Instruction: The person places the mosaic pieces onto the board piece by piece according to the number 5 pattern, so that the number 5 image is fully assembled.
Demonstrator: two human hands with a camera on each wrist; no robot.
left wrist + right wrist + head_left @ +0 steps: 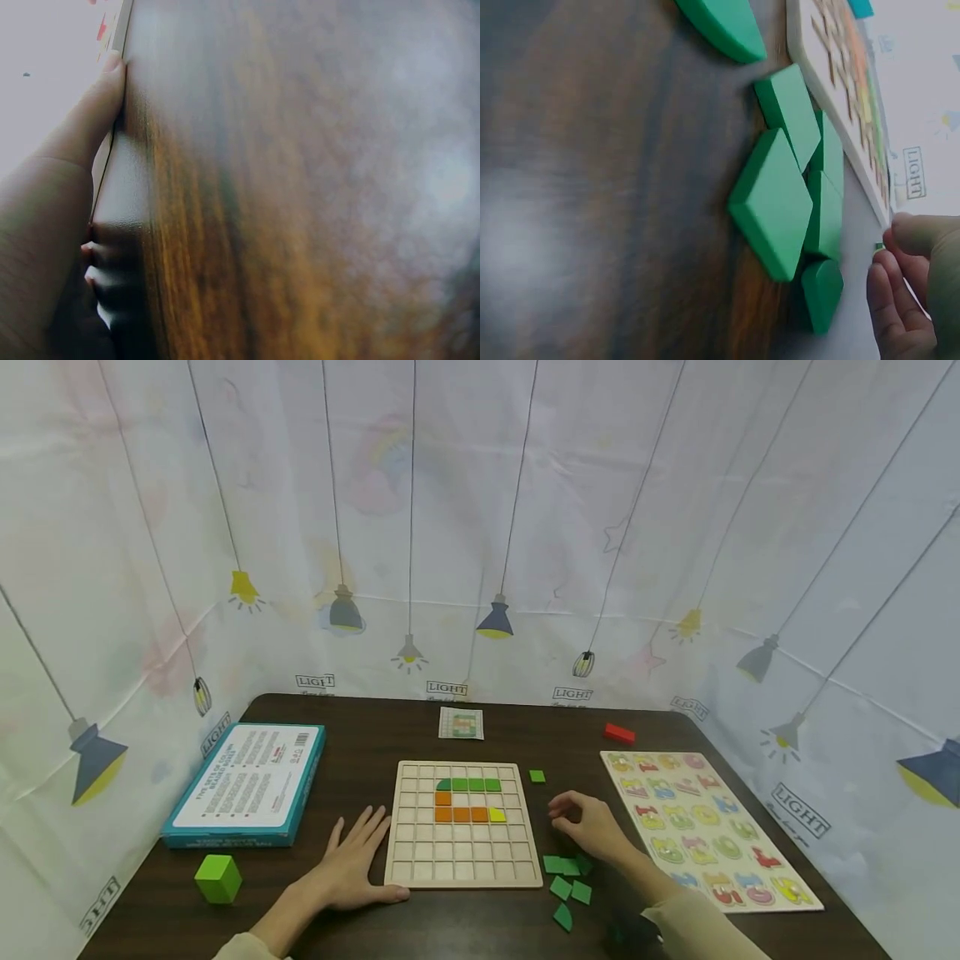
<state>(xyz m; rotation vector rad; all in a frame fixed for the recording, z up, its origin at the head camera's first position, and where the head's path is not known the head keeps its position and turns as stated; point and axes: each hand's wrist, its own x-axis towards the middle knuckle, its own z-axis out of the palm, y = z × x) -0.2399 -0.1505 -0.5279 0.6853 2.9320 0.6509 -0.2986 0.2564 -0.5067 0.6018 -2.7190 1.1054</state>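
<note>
A wooden grid board (463, 876) carries a row of green tiles (474, 785), several orange tiles (461, 814) and one yellow tile (497, 815). My left hand (352, 868) lies with fingers spread along its left edge, thumb at the near left corner. On the other side, my right hand (592, 828) hovers with loosely bent fingers, and nothing shows between them. Loose green pieces (560, 887) lie just below that hand; the right wrist view shows squares, a diamond-like outline and a rounded piece (823, 296). A lighter green square (537, 776) sits beyond the right fingertips.
At the left are a teal-edged box (243, 781) and a green cube (218, 878). A small pattern card (461, 723) lies behind the board. A red block (619, 733) and a picture board with animal shapes (705, 835) are at the right. Curtains surround the dark table (360, 735).
</note>
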